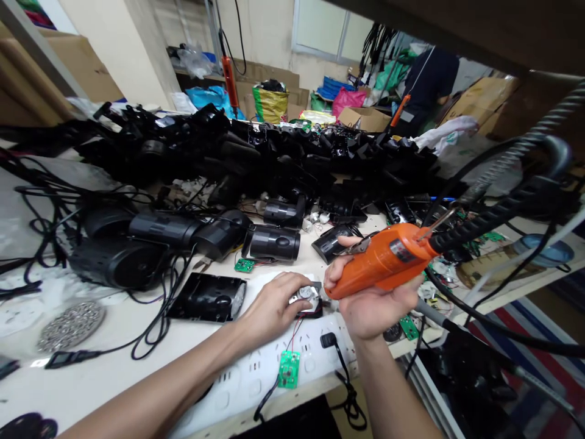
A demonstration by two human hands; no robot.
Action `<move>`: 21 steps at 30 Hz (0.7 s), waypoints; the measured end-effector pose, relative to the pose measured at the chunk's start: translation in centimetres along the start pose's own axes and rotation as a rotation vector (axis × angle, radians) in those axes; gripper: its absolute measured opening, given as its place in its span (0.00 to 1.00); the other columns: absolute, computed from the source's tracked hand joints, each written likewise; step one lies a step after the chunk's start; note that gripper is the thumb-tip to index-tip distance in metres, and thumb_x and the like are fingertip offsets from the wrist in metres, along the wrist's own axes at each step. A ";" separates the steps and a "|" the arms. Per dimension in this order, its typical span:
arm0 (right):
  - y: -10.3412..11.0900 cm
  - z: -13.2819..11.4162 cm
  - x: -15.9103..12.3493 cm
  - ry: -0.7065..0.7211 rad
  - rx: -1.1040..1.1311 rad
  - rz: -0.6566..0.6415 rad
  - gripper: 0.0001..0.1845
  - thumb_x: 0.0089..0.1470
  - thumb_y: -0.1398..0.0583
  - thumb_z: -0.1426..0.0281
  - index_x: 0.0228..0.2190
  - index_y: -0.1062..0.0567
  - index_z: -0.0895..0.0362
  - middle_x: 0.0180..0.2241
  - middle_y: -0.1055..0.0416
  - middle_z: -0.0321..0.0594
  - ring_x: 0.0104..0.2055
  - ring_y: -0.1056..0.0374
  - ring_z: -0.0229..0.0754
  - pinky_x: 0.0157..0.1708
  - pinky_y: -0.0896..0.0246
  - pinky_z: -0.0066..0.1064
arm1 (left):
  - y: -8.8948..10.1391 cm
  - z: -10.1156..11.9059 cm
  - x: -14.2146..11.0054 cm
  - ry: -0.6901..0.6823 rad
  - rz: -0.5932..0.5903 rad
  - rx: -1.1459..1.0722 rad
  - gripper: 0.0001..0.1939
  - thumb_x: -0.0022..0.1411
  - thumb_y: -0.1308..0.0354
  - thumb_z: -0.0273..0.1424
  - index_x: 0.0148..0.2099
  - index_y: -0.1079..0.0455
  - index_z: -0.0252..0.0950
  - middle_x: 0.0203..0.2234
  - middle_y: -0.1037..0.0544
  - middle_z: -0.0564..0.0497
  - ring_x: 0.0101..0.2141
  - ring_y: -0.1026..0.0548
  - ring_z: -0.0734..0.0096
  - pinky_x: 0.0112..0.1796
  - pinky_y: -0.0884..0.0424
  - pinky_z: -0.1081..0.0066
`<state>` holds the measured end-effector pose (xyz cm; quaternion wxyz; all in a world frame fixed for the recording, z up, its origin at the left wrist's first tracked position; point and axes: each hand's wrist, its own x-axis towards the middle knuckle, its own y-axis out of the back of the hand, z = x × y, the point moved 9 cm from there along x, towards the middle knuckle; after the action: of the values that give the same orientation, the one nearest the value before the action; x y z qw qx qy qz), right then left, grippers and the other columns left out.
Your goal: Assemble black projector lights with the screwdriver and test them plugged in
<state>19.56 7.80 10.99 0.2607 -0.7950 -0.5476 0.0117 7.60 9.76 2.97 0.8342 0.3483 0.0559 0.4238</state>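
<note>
Near the front edge, a green circuit board trails wires toward the metal part pinched in the left hand; just right, the right hand clasps an orange driver, slanting left and nearward. Farther lies a black housing.

The screwdriver in hand is smooth, glossy orange plastic; the near power strip, smooth white plastic; the far heap, seemingly black plastic, mostly matt.
</note>
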 end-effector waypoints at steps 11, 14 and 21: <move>-0.3 0.2 0.2 -0.028 0.056 -0.066 0.42 0.45 0.53 0.34 0.33 0.23 0.57 0.15 0.32 0.36 0.13 0.39 0.40 0.12 0.45 0.30 | 0.0 0.3 0.3 0.050 -0.035 -0.032 0.15 0.57 0.40 0.31 0.48 0.30 0.40 0.44 0.23 0.48 0.46 0.28 0.60 0.49 0.33 0.63; -0.1 0.0 0.2 -0.038 0.053 -0.048 0.41 0.45 0.53 0.34 0.32 0.22 0.56 0.14 0.32 0.36 0.12 0.40 0.39 0.11 0.46 0.30 | -0.1 0.0 0.4 0.079 -0.045 -0.051 0.13 0.58 0.40 0.32 0.47 0.29 0.39 0.43 0.23 0.48 0.46 0.28 0.60 0.48 0.33 0.63; -0.3 -0.1 0.3 -0.030 0.028 -0.031 0.42 0.44 0.54 0.34 0.31 0.23 0.57 0.14 0.33 0.36 0.12 0.41 0.39 0.12 0.46 0.29 | -0.2 -0.7 0.5 0.133 -0.057 -0.058 0.12 0.59 0.40 0.32 0.46 0.29 0.39 0.42 0.21 0.48 0.45 0.26 0.60 0.46 0.32 0.63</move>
<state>19.44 8.12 11.34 0.2637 -0.7824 -0.5636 0.0271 7.72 10.41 2.42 0.8500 0.2934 0.1087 0.4237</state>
